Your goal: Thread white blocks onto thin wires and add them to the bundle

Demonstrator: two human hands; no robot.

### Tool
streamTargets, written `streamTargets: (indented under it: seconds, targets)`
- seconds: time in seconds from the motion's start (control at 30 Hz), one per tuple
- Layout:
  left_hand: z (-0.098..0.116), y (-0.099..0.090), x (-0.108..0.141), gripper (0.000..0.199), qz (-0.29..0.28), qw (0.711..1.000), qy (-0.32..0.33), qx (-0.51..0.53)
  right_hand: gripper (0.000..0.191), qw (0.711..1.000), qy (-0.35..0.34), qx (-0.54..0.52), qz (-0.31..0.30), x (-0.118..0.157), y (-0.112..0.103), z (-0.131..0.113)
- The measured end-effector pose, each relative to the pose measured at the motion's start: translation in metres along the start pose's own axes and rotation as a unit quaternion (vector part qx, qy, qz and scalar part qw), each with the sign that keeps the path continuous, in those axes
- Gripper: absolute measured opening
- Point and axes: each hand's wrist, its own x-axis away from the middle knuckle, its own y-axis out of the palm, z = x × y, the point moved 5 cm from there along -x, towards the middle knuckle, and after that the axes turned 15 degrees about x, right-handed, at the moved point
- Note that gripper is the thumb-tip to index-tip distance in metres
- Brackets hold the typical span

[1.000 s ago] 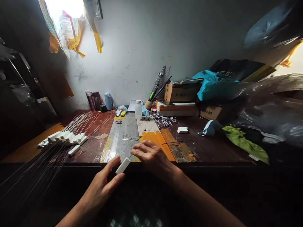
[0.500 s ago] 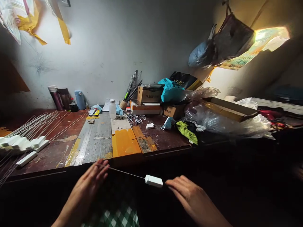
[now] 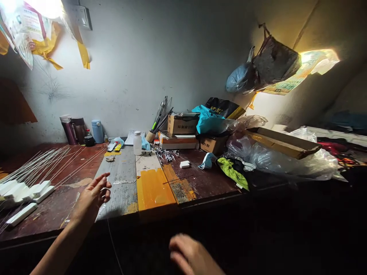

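Note:
My left hand (image 3: 92, 195) is raised over the table's front edge, its fingers curled in a pinch. A thin pale wire (image 3: 112, 236) hangs from near these fingers and runs down past the bottom of the picture. Lower and to the right is my right hand (image 3: 193, 254), bent at the fingers and smeared by motion; what it holds, if anything, does not show. At the far left, several white blocks (image 3: 21, 191) lie piled, with long thin rods (image 3: 46, 164) pointing away from them.
The table (image 3: 86, 168) also bears a white bottle (image 3: 137, 143), a small white block (image 3: 185, 164), a face mask (image 3: 207, 161), a green cloth (image 3: 232, 173) and cardboard boxes (image 3: 183, 124). Flasks (image 3: 97, 131) stand by the wall. Plastic bags (image 3: 275, 162) lie at right.
My left hand has risen and moved left. My right hand has moved down and left. The white block that was between them has left view, and the view has tilted up slightly.

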Motion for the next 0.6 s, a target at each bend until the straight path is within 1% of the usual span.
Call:
streamTargets:
  seconds: [0.07,0.1,0.13,0.2,0.27,0.3,0.37,0.43,0.53,0.6]
  targets:
    - [-0.011,-0.005,0.001,0.047,-0.004,0.999,-0.021,-0.044,0.017,0.998,0.003,0.007,0.061,-0.052,-0.028,0.004]
    - [-0.016,-0.007,0.001,0.049,-0.004,0.998,-0.033,-0.061,0.017,0.997,-0.001,0.025,0.076,-0.080,-0.039,0.006]
    - [-0.021,-0.009,0.003,0.050,-0.003,0.996,-0.046,-0.074,0.017,0.996,0.001,0.049,0.079,-0.110,-0.047,0.009]
    - [-0.030,-0.012,0.006,0.053,0.002,0.993,-0.072,-0.088,0.018,0.995,0.009,0.067,0.069,-0.166,-0.053,0.016]
    - [-0.036,-0.015,0.008,0.055,0.012,0.992,-0.090,-0.091,0.016,0.995,0.016,0.082,0.046,-0.212,-0.047,0.023]
    - [-0.038,-0.016,0.009,0.055,0.016,0.991,-0.096,-0.090,0.014,0.995,0.018,0.088,0.033,-0.231,-0.042,0.027]
    - [-0.041,-0.019,0.008,0.055,0.015,0.990,-0.105,-0.090,0.014,0.995,0.017,0.096,0.007,-0.260,-0.030,0.032]
    - [-0.044,-0.021,0.007,0.053,0.012,0.989,-0.114,-0.091,0.019,0.995,0.014,0.098,-0.015,-0.278,-0.020,0.036]
    - [-0.046,-0.022,0.005,0.051,0.002,0.988,-0.126,-0.094,0.023,0.995,0.013,0.092,-0.039,-0.294,-0.010,0.037]
    - [-0.046,-0.020,0.006,0.050,-0.003,0.987,-0.131,-0.093,0.026,0.995,0.012,0.083,-0.047,-0.299,-0.009,0.034]
